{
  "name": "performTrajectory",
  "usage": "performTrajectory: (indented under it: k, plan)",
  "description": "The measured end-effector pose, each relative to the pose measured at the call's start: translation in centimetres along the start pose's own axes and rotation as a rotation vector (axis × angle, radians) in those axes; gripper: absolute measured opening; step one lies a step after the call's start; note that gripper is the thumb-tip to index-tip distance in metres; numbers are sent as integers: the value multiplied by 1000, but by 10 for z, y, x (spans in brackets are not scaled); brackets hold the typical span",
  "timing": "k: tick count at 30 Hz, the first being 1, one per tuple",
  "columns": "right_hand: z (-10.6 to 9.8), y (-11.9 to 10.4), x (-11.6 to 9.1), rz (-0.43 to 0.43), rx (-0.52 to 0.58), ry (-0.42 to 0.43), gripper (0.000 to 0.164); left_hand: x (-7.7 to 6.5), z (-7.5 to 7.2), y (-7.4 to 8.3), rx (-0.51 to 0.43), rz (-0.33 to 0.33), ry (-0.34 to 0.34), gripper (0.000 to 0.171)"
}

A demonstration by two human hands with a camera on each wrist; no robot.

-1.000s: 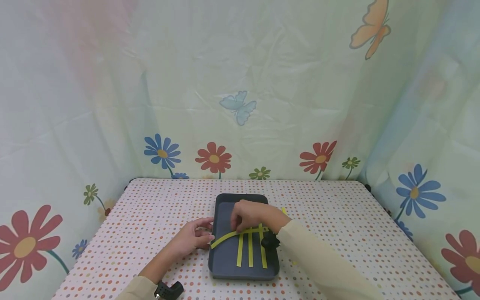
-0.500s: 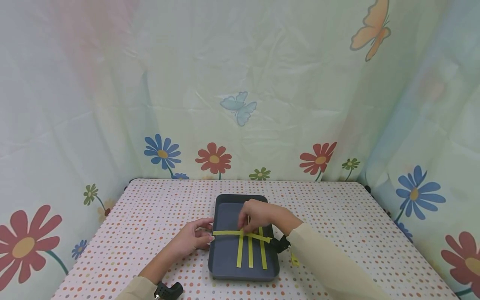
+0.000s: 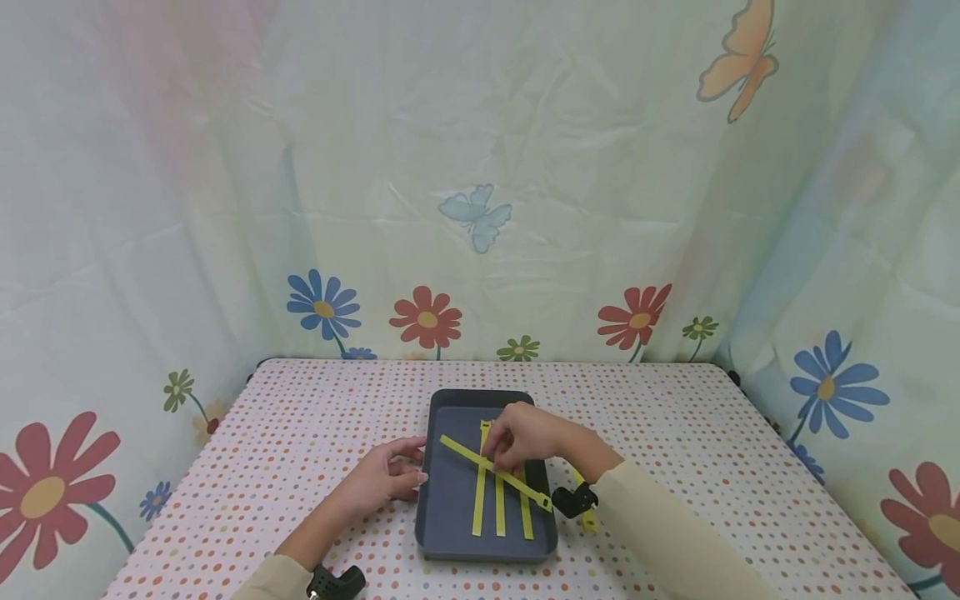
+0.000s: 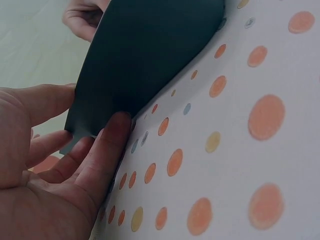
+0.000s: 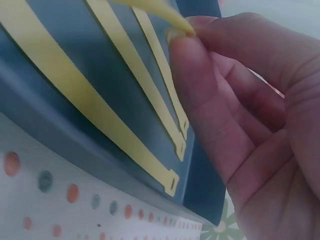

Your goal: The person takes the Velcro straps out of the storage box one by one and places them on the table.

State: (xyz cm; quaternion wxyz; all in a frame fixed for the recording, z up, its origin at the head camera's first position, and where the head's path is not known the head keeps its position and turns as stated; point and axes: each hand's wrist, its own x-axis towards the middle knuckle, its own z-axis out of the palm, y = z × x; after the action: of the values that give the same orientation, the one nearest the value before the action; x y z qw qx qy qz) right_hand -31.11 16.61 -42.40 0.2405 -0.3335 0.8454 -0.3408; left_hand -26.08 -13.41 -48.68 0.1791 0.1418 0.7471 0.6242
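Observation:
My right hand (image 3: 528, 435) pinches a yellow cable tie (image 3: 459, 450) between thumb and fingertips, over the dark grey tray (image 3: 483, 553). Slanting across the tray, the held tie has its plain end at the upper left and its slotted end (image 3: 543, 502) at the lower right. Beneath it three similar yellow ties lie lengthwise and side by side; in the right wrist view their slotted ends (image 5: 171, 183) line up near the far wall. My left hand (image 3: 381, 479) rests at the tray's left side, its fingertips (image 4: 119, 122) touching the outer wall and rim.
More yellow tie material (image 3: 589, 520) lies on the table just right of the tray, partly hidden by the right wrist. A dotted cloth (image 3: 352, 400) covers the table, and a flowered curtain (image 3: 555, 250) hangs behind it and at both sides.
The held tie has turned clockwise: its plain end left the tray's left rim and swung up and inward, while the slotted end dropped to the lower right. My right hand shifted right; the left stayed.

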Motion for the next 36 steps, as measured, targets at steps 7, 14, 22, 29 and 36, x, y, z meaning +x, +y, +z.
performTrajectory:
  k: [7,14,22,29,36]
  plan:
    - [8,8,-4,-30,68,44,18,-1,1,2,-12,-8,-7,67]
    - [9,11,-10,-88,121,87,24,-2,1,3,-21,-2,-10,67]
    - [10,16,-19,-106,198,140,29,-2,1,4,-16,-11,-8,67]
    - [13,17,-27,-139,256,189,33,-2,0,3,-13,-8,-7,67]
    - [17,19,-33,-97,316,268,39,1,1,1,-7,-22,1,67]
